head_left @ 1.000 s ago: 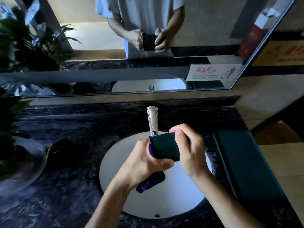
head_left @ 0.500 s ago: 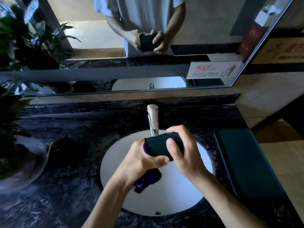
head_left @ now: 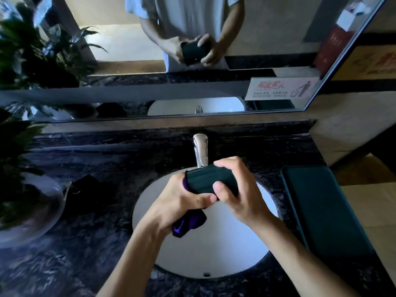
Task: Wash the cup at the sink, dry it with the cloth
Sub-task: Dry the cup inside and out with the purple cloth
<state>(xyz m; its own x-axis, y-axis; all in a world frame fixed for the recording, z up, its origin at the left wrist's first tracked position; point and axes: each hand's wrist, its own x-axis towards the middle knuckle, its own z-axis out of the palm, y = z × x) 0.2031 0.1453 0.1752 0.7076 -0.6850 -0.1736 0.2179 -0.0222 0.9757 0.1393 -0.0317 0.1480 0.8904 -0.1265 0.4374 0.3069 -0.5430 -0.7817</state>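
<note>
A dark green cup [head_left: 205,179] lies on its side above the white sink basin [head_left: 225,254], just in front of the chrome tap [head_left: 200,150]. My right hand [head_left: 237,189] is wrapped around the cup from the right, thumb on its near side. My left hand [head_left: 177,200] grips a purple cloth [head_left: 188,224], pressed against the cup's left end, with the cloth's tail hanging below the fist. The cup's opening is hidden by the cloth and fingers. No water is seen running.
A black marble counter [head_left: 96,232] surrounds the basin. A dark green mat [head_left: 321,211] lies at the right. A potted plant in a glass bowl [head_left: 27,211] stands at the left, with a small dark object [head_left: 83,189] beside it. A mirror [head_left: 192,61] spans the back.
The cup has tipped and turned in my hands, from more upright to lying sideways. My right thumb has come round onto its near side, and the cloth has shifted with my left hand.
</note>
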